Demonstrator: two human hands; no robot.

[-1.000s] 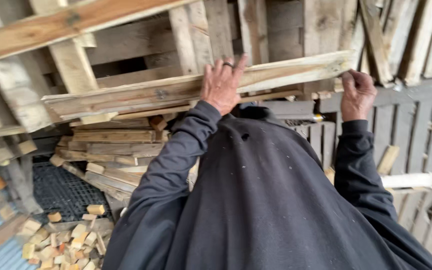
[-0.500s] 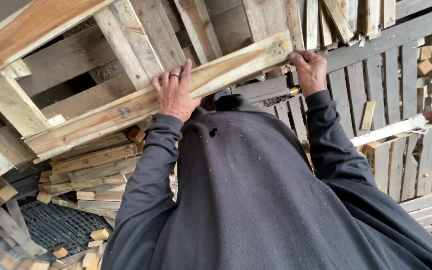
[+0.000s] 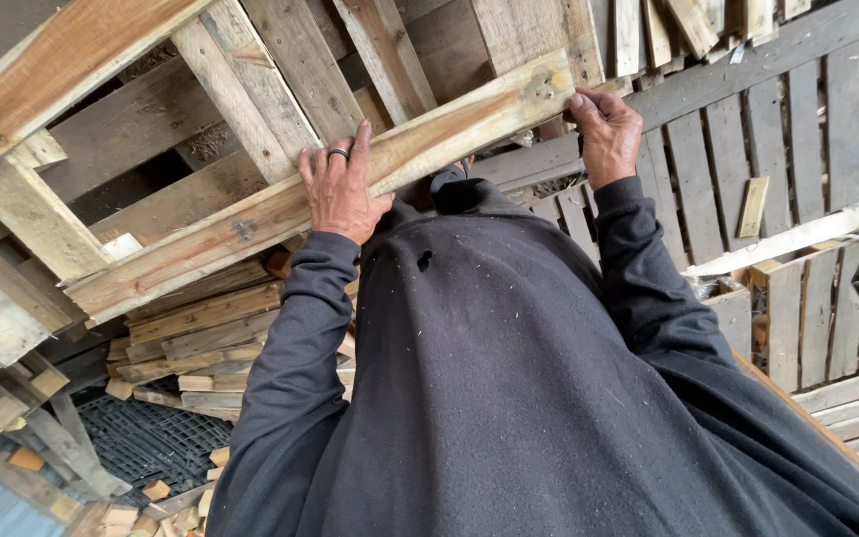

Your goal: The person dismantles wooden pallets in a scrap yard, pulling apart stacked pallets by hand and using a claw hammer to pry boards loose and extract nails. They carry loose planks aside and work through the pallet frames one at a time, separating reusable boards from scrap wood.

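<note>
Left hand point(image 3: 338, 189), ringed, clasped over pallet edge board point(image 3: 280, 214); right hand point(image 3: 605, 129) gripping its far end; wooden pallet point(image 3: 251, 89), raised chest-high, likely heavy, stiff, splintery; stacked planks point(image 3: 201, 338) beneath.

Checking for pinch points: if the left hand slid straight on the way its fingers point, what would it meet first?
Probably the pale slanted pallet slats just beyond the long wooden plank that the left hand grips; depth is unclear.

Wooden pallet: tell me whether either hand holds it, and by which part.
Both hold the wooden pallet by its near edge board: the left hand lies over the board's middle, and the right hand has its grip at the board's end.
</note>
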